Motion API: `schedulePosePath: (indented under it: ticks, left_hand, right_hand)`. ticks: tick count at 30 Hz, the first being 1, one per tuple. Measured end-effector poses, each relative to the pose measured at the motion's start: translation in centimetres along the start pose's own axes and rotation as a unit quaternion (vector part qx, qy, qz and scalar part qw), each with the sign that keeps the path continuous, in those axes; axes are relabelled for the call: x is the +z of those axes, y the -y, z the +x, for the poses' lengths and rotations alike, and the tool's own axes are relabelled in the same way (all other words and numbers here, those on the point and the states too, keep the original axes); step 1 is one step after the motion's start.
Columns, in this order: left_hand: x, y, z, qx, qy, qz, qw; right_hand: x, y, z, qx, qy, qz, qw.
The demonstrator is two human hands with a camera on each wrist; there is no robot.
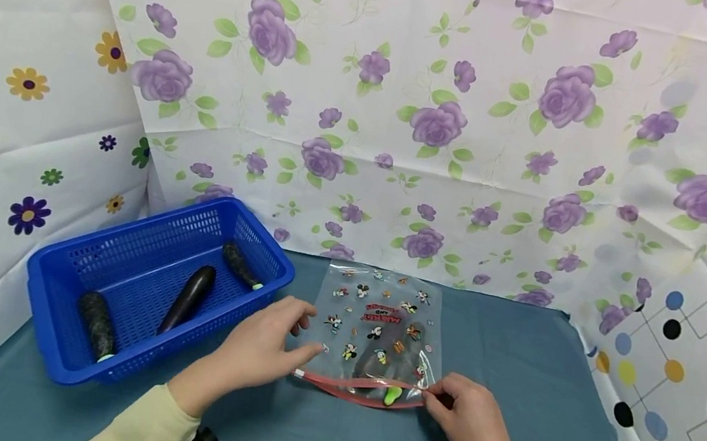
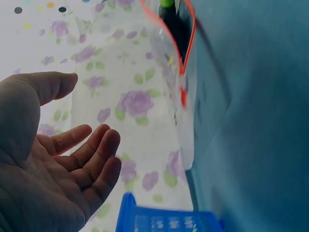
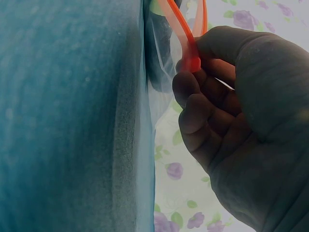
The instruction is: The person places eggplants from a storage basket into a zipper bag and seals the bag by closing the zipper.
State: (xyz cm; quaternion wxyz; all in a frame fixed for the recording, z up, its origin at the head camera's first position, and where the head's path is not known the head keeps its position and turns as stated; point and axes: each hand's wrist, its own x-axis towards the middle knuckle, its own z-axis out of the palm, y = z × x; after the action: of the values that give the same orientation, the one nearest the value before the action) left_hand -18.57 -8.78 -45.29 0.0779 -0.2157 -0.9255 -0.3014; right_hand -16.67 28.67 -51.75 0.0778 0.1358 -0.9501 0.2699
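A clear zip bag (image 1: 342,328) with cartoon prints lies on the table, its red zip edge (image 1: 365,400) parted toward the front. Inside is a dark, rounded vegetable with a bright green end (image 1: 392,395), close to the bag's mouth. My right hand (image 1: 471,420) pinches the right end of the zip edge between thumb and fingers; the right wrist view shows that orange-red corner (image 3: 192,64) in the grip. By the left end, near a small white zip piece (image 1: 298,373), my left hand (image 1: 259,341) is spread with thumb and fingers apart, holding nothing.
A blue perforated basket (image 1: 168,217) stands at the left, with a glossy dark eggplant (image 1: 189,298) and two rough dark cucumber-like vegetables, one left (image 1: 96,324) and one right (image 1: 241,265). Flowered cloth (image 1: 370,122) hangs behind the blue-green table cover (image 1: 514,349).
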Motion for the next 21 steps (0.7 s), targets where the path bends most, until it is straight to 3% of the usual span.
schedulePosePath:
  ticks: [10,21]
  left_hand:
    - [-3.2,1.5,0.0,-0.004,-0.057,0.011,0.9983]
    - [-6.2,3.1,1.2,-0.038,-0.07,0.03,0.9964]
  right_hand:
    - [0.0,0.0,0.0,0.002,0.002,-0.002,1.0]
    - [0.0,0.0,0.0,0.006,0.004,0.001,1.0]
